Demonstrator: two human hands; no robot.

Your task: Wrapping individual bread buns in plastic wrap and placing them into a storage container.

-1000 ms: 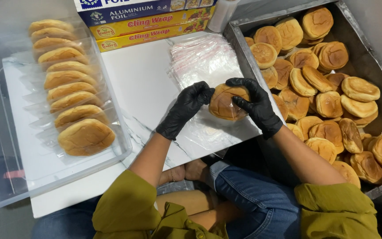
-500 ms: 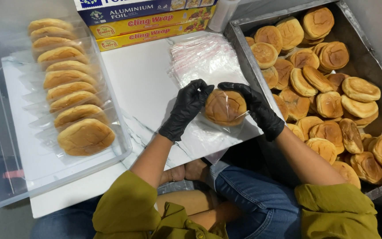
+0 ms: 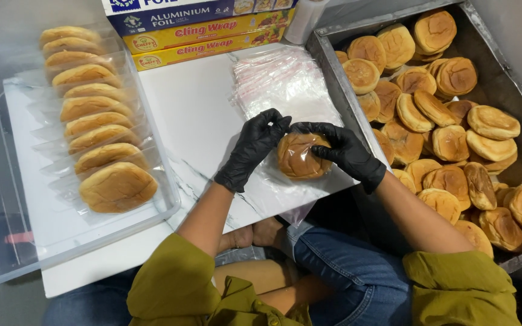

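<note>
Bagged bun [image 3: 300, 156], flat, dome up, roughly round, between gloved hands

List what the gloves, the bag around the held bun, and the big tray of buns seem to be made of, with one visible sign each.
Gloves (left hand, right hand): thin black rubber, probably nitrile; snug, faintly shiny.
Bag: clear thin plastic; the bun shows through, glints.
Tray: dull grey metal, likely steel or aluminium; scuffed rim.

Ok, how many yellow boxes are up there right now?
2. Both lie along the far edge of the white board: one yellow box against the blue box, the other just before it. More may be hidden behind.
</note>
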